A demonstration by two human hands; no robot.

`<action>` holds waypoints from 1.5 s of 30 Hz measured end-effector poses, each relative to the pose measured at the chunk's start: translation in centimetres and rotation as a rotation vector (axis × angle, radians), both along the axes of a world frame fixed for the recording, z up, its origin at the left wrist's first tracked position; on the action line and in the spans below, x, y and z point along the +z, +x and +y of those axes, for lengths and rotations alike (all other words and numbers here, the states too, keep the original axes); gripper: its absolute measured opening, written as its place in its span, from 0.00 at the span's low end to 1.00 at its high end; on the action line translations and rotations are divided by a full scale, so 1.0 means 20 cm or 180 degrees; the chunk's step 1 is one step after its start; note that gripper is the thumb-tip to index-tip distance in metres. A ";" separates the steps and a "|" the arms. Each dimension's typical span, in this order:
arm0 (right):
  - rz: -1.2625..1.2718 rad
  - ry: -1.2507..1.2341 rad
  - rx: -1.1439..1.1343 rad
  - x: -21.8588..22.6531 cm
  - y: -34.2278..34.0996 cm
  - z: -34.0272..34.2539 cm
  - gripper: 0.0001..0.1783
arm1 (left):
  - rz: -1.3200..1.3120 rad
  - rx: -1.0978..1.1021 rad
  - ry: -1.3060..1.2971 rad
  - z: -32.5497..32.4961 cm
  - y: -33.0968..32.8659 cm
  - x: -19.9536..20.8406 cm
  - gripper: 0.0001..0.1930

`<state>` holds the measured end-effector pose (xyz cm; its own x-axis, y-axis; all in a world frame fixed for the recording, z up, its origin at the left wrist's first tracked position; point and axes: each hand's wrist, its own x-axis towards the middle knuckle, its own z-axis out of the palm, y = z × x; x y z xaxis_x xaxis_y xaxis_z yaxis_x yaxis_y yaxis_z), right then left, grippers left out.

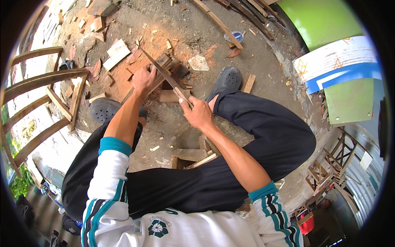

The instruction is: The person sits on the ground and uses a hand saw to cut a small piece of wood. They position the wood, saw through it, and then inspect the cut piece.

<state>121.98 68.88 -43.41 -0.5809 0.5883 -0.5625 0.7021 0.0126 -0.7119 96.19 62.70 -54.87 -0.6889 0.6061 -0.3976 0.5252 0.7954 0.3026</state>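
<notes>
My right hand (198, 113) is closed round the wooden handle of a handsaw (158, 66). The saw's long, narrow blade slants away to the far left, over a length of wood (154, 85). Fingers curled, my left hand (145, 79) grips that wood just left of the blade. The wood lies slanted between my feet, with dark blocks beneath its far end. Whether the teeth touch the wood cannot be made out.
Orange sawdust (158, 40) and several offcuts surround the work. A pale board piece (117, 54) lies far left. Curved wooden slats (45, 83) stand at the left edge. A small wooden frame (189, 154) sits under my right forearm. Green panels (325, 20) are at the right.
</notes>
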 end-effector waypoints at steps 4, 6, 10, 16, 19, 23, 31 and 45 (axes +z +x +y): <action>0.0188 0.0135 0.0027 -0.07 0.05 0.01 0.26 | 0.0032 0.0115 0.0078 -0.01 0.02 -0.01 0.32; 0.0231 0.0128 -0.0009 -0.08 0.08 0.01 0.28 | 0.0071 0.0108 -0.0042 -0.02 0.03 -0.02 0.33; 0.0290 0.0049 -0.0148 -0.06 0.14 -0.01 0.27 | 0.0176 0.0173 -0.0032 -0.01 0.00 -0.06 0.36; 0.0283 0.0011 -0.0274 -0.05 0.09 -0.02 0.25 | 0.0169 0.0186 -0.0072 -0.01 0.01 -0.04 0.37; 0.0354 0.0006 -0.0334 -0.15 -0.01 -0.01 0.26 | 0.0088 0.0206 -0.0206 0.02 0.02 -0.02 0.36; 0.0283 0.0185 -0.0176 -0.10 0.07 -0.04 0.25 | 0.0190 0.0126 -0.0232 0.00 0.01 -0.05 0.34; 0.0424 0.0236 -0.0213 -0.19 -0.03 0.02 0.28 | 0.0156 0.0138 -0.0185 0.01 0.03 -0.03 0.31; 0.0335 0.0276 -0.0114 -0.21 -0.11 0.07 0.26 | -0.0216 0.0119 -0.0382 0.08 0.04 0.10 0.31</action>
